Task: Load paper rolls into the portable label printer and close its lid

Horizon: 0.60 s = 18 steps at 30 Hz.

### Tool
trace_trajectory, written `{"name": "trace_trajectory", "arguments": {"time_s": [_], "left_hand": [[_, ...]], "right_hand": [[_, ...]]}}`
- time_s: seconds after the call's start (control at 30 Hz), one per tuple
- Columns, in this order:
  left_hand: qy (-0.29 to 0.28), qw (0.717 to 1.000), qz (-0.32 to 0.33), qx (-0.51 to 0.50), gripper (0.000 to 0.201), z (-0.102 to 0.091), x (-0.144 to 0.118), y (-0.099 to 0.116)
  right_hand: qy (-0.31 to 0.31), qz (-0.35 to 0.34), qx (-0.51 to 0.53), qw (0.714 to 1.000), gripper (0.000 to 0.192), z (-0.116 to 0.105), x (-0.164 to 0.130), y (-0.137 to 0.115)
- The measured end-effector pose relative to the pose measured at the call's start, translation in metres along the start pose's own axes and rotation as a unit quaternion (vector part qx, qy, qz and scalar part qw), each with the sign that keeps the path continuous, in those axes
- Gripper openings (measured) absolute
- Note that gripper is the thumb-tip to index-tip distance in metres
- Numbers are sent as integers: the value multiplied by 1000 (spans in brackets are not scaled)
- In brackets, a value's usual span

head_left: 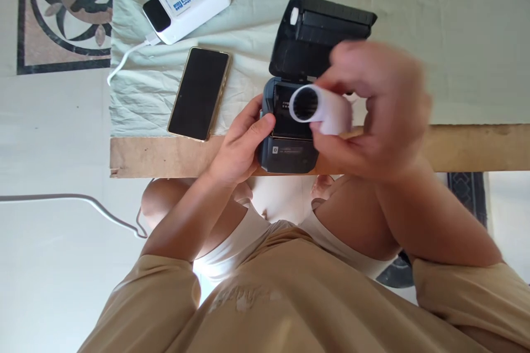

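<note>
The right hand [372, 110] pinches a white paper roll [321, 109] between thumb and fingers, hollow core facing the camera, and holds it just above the open bay of a small black thermal printer [285, 132]. The hand is motion-blurred, so exactly how the fingers sit on the roll's far end is hard to tell. The left hand [240, 146] is clamped on the printer's left side, thumb against the casing, steadying it where it sits at the near edge of the tabletop [165, 157]. The printer's lid [318, 33] stands hinged back, clear of the bay. To seat the roll well, it looks wise to keep the core level with the bay's width, lower it squarely rather than end-first, and leave the loose paper end toward the lid's tear edge; the left hand's grip should stay firm, since the printer overhangs the edge. Left of the printer, on a pale cloth [414, 38], lie a dark smartphone [199, 94] and a white power bank [188, 1] with its cable [124, 60].
</note>
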State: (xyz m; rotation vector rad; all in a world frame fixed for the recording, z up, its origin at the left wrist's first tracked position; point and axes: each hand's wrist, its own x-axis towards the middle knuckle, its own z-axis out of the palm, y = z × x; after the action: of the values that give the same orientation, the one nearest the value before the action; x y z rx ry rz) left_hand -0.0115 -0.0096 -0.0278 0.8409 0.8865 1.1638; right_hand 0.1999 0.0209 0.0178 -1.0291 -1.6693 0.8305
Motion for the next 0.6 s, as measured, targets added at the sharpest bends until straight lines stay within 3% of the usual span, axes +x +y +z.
{"name": "trace_trajectory", "arguments": {"time_s": [0.07, 0.13, 0.27, 0.43, 0.6], "left_hand": [[2, 1000, 1, -4, 44, -1, -1, 0], [6, 1000, 0, -4, 46, -3, -2, 1], [14, 1000, -2, 2, 54, -3, -2, 3], [11, 1000, -3, -6, 58, -3, -1, 0], [-12, 1000, 4, -11, 63, -7, -3, -3]], "right_hand": [[-41, -161, -115, 979, 55, 7, 0, 8], [-44, -220, -188, 956, 58, 10, 2, 15], [-68, -226, -214, 948, 37, 10, 5, 21], [-27, -318, -225, 921, 24, 12, 1, 16], [-41, -305, -224, 925, 18, 19, -17, 7]]}}
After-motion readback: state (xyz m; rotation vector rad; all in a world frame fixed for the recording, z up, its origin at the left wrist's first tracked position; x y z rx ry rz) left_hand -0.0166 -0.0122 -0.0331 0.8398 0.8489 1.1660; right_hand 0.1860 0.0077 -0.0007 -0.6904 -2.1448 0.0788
